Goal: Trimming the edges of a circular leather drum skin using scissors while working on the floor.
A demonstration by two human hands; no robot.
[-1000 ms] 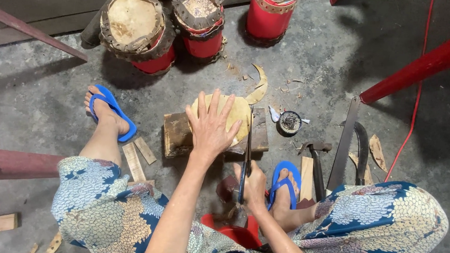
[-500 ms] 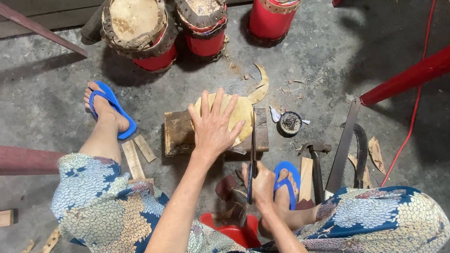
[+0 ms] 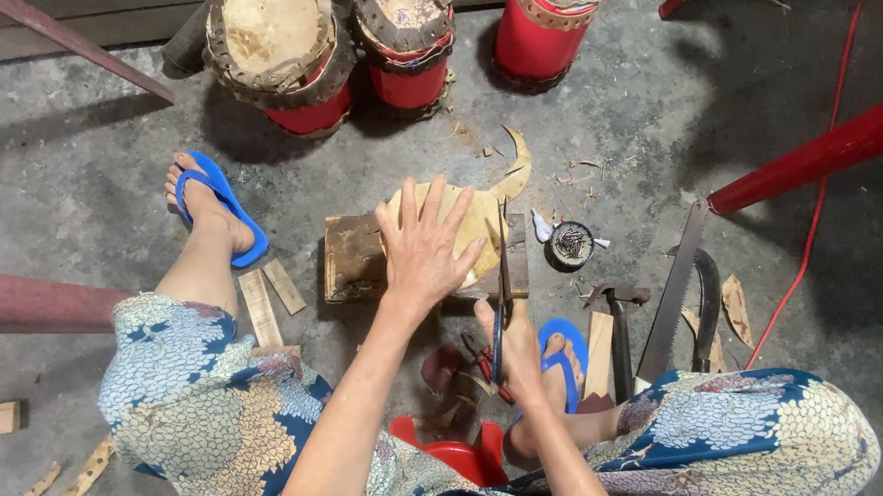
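Note:
My left hand (image 3: 424, 245) lies flat with fingers spread on a round pale piece of hide (image 3: 477, 220), which rests on a dark wooden block (image 3: 355, 257) on the floor. My right hand (image 3: 518, 350) grips the handle of a long thin knife (image 3: 501, 279); its blade runs up along the right edge of the hide. A curved strip of cut hide (image 3: 516, 172) sticks up from the far edge of the piece.
Three red drums (image 3: 282, 47) (image 3: 405, 36) (image 3: 552, 32) stand at the top. A small round tin (image 3: 571, 243), a hammer (image 3: 617, 323), a saw (image 3: 673, 295) and a sickle (image 3: 708, 306) lie to the right. Wood offcuts (image 3: 263, 305) lie left. Red bars (image 3: 817, 154) cross the right side.
My right hand has slid the knife a little to the right and nearer to me along the hide's edge. The left hand has stayed pressed on the hide.

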